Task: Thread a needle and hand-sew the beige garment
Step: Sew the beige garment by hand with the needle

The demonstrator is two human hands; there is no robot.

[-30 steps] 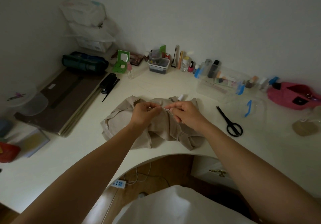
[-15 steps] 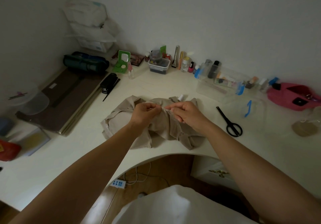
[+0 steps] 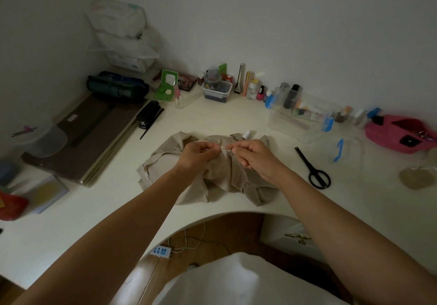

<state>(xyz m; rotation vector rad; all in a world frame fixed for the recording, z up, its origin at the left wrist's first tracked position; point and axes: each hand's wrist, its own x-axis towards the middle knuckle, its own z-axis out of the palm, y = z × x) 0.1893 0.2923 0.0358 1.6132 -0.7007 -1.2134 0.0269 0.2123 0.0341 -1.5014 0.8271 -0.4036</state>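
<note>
The beige garment (image 3: 220,181) lies crumpled on the white desk (image 3: 94,214) in front of me. My left hand (image 3: 197,154) and my right hand (image 3: 254,157) hover just above it, fingertips almost meeting. Between them I see a thin pale needle or thread (image 3: 222,148), pinched from both sides; it is too small to tell which hand holds which part. A small white thread spool (image 3: 246,135) stands just behind the garment.
Black scissors (image 3: 313,168) lie to the right of the garment. Clear plastic boxes (image 3: 300,118) and several small bottles line the back wall. A pink pouch (image 3: 399,133) sits far right, a black stapler (image 3: 148,115) and brown boards (image 3: 89,136) on the left.
Both hands stay together over the garment; the fingertips shifted only slightly.
</note>
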